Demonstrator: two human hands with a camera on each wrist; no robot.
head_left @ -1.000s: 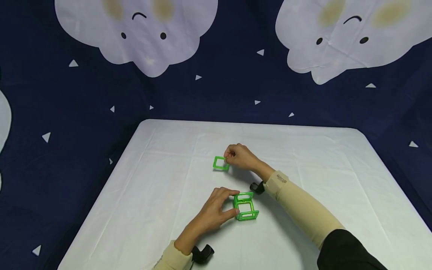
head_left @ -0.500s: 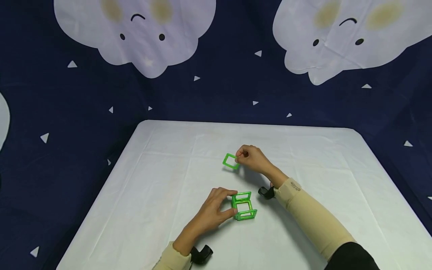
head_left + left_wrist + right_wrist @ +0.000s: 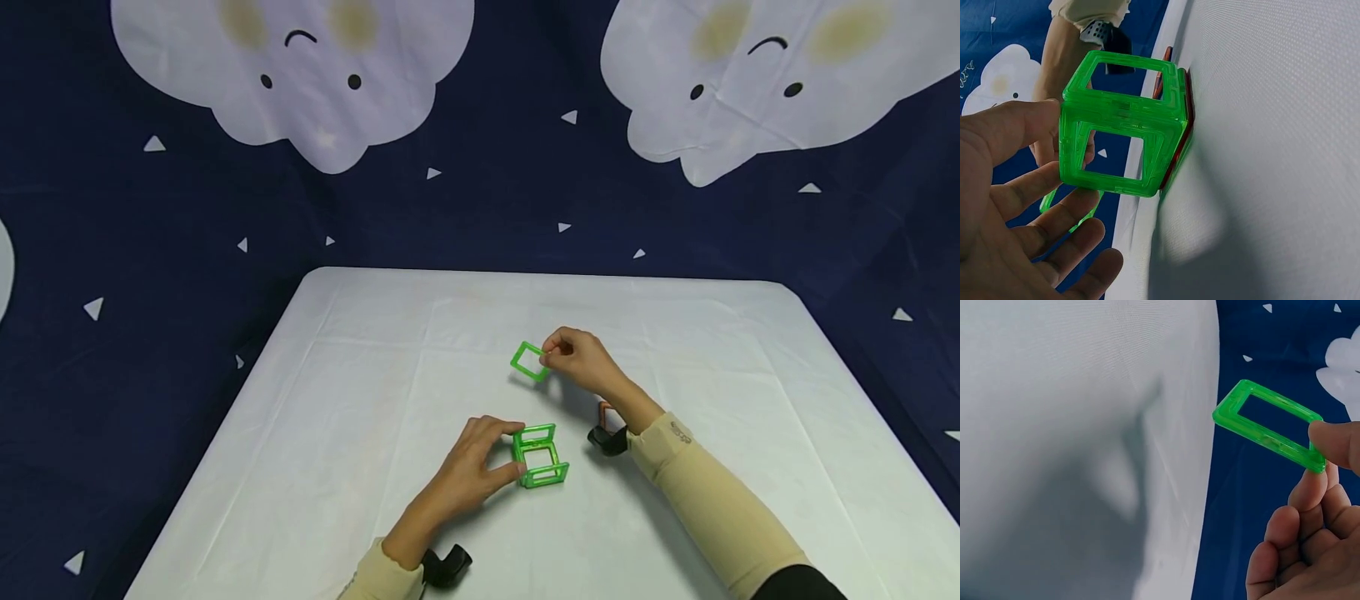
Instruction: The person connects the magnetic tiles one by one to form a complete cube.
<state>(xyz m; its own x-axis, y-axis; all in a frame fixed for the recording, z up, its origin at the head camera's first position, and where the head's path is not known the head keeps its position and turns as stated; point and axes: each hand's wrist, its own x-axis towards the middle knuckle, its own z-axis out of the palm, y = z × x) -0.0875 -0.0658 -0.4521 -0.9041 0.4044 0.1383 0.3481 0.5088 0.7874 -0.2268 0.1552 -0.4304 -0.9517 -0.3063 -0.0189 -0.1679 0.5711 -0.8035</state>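
In the head view my left hand [image 3: 468, 475] holds an open box of green magnetic tiles [image 3: 542, 477] by its left side, thumb at the near corner and a fingertip at the far one. The left wrist view shows this tile box [image 3: 1116, 112] standing on the table, with a red edge [image 3: 1189, 112] along its base; the other fingers spread loosely. Farther back, my right hand [image 3: 581, 358] pinches a single green square magnetic tile [image 3: 517, 362] at its right edge. The right wrist view shows this square tile [image 3: 1229, 419] raised and tilted between thumb and fingers.
An orange-red tile [image 3: 602, 410] lies behind the right wrist, partly hidden by the forearm and the black wrist camera [image 3: 609, 442]. A white-clothed table [image 3: 360, 400] spreads under both hands. A dark blue curtain [image 3: 495, 225] with clouds hangs behind it.
My right hand has moved right and slightly nearer with the green square tile, which has turned in its pinch. The orange-red tile has come into sight. The left hand stays at the tile box.
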